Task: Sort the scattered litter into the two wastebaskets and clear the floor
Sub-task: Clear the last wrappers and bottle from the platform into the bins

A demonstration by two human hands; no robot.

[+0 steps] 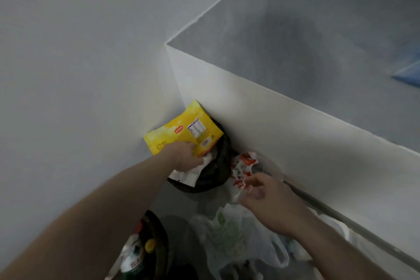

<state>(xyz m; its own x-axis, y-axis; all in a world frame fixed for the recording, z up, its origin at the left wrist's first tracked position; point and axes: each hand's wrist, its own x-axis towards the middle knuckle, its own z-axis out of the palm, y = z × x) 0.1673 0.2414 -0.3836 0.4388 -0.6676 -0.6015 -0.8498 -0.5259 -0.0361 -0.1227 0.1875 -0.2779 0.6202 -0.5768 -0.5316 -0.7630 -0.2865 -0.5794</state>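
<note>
My left hand (185, 157) grips a yellow snack bag (181, 130) together with a white wrapper (189, 173), over the mouth of a black-lined wastebasket (216, 177) in the corner. To its right, my right hand (266, 198) pinches a red-and-white wrapper (242, 170). A second black wastebasket (154, 245), holding bottles with a yellow cap and a green label, stands at the bottom of the view. A crumpled translucent plastic bag (229, 234) with green print lies on the floor below my right hand.
A white wall (79, 63) closes the left side. A white counter (295, 138) with a grey top runs along the right, and a metal rail (341, 218) follows its base. More white litter (334, 227) lies by that rail.
</note>
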